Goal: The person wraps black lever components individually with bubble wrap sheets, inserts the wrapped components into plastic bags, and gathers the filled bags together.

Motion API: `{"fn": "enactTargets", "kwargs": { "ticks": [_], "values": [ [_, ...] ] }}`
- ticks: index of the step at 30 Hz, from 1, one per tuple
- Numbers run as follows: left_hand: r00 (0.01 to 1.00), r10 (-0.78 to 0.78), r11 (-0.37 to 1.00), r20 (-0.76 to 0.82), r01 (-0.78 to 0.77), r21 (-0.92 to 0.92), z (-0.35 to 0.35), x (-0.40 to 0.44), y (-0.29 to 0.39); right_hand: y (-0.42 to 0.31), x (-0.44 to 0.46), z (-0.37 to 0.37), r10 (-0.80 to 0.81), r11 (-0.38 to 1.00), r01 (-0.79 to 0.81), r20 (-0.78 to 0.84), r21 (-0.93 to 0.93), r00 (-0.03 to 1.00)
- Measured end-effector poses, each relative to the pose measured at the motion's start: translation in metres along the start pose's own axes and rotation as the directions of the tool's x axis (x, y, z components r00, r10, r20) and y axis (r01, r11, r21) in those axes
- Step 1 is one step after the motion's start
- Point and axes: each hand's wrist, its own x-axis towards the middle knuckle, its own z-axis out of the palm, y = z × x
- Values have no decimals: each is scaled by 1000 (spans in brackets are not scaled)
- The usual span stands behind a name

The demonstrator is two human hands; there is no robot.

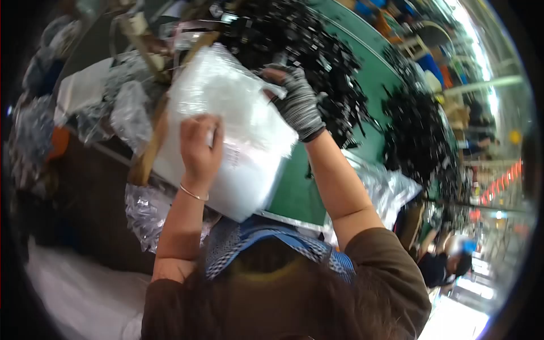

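Note:
A stack of clear plastic bags [243, 175] lies on the green table, its upper sheets crinkled and shiny. My bare left hand [199, 144] rests on the stack's left part with its fingers curled in; whether a sheet is pinched in them is hidden. At the stack's upper right edge is my right hand [294, 102], in a grey striped glove with bare fingertips. Its fingers are bent and apart, close to the plastic, and slightly blurred. Beyond this hand spreads a large heap of small black strip-like pieces [340, 85].
A wooden bar [150, 141] runs along the stack's left side. Loose plastic bags [130, 116] lie left of it, more plastic [385, 190] at the right. A second black heap [419, 136] sits farther along the green table [300, 195]. Another person [445, 263] is at far right.

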Motion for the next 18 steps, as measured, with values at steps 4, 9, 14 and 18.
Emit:
{"fn": "enactTargets", "kwargs": {
  "ticks": [4,9,14,18],
  "values": [
    [960,70,995,270,-47,-90,40,-30,38,85,-106,-54,666,744,-573,-305,345,681],
    [832,-70,968,551,-77,240,92,-36,35,93,-164,-38,807,584,-800,-207,138,554],
    [873,-18,962,487,-117,246,103,-46,-17,99,-86,-12,763,-464,-557,630,689,143],
    [845,-112,943,523,-76,324,102,-41,-10,123,-37,23,799,-599,64,601,798,-4]
  ]
}}
